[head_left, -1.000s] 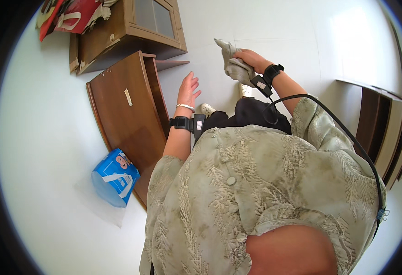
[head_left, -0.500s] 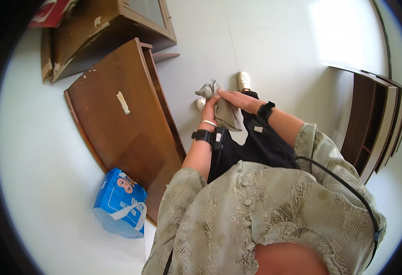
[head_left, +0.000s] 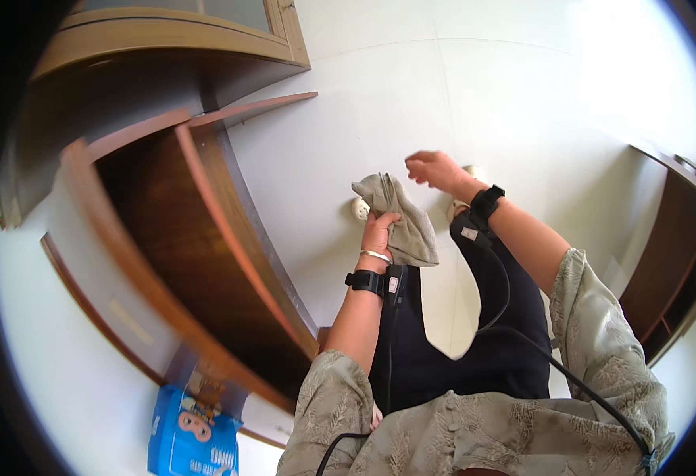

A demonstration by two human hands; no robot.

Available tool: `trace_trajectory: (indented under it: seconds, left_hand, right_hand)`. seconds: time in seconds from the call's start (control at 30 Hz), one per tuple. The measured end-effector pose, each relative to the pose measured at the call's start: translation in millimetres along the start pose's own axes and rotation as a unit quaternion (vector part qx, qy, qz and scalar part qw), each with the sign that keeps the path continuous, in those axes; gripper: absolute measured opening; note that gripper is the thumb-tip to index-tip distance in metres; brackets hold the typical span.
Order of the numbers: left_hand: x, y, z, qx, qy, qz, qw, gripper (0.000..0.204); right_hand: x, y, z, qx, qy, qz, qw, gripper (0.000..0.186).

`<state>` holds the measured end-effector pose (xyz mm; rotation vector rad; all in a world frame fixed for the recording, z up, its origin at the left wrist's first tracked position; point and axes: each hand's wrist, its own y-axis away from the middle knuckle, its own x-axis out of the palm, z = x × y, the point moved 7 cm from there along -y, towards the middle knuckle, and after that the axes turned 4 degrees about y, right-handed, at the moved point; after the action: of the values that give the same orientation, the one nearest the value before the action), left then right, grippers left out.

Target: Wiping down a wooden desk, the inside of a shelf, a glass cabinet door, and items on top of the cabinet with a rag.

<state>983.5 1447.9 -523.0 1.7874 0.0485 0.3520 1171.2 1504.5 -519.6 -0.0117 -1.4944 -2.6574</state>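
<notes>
My left hand (head_left: 377, 228), with a silver bangle and a black wrist strap, is closed on a crumpled grey-beige cloth (head_left: 410, 230) in front of my legs. The cloth hangs over toward the right, above one white perforated clog (head_left: 359, 209). Up and to the right of the cloth, my right hand (head_left: 437, 170) is held in the air, apart from it, with its fingers loosely bent and nothing visible in them. Just left of my left arm is a wooden furniture piece (head_left: 165, 222) with an open hollow and reddish edges.
A wooden cabinet (head_left: 157, 47) with a glass panel is at the upper left. A blue package (head_left: 189, 436) with a cartoon face lies at the lower left. At the right, dark wooden shelving (head_left: 649, 254) stands on the white tiled floor (head_left: 411, 95) beside the wall.
The cloth was first in my right hand, then between both hands; now only my left holds it and my right has lifted away. My view has shifted over the left furniture.
</notes>
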Motion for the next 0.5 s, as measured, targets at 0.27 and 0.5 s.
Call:
trace_trajectory:
  seconds: [0.27,0.5]
  left_hand:
    - [46,-22,-14,0.060,-0.007,-0.011,0.998,0.053]
    - [21,-8,-24,0.131,-0.096,0.052,0.985,0.033]
  right_hand:
    - [-64,-76,40,-0.110,-0.066,-0.055,0.990,0.038]
    - [-62,-3,28,-0.263,-0.100,-0.089,0.955,0.036]
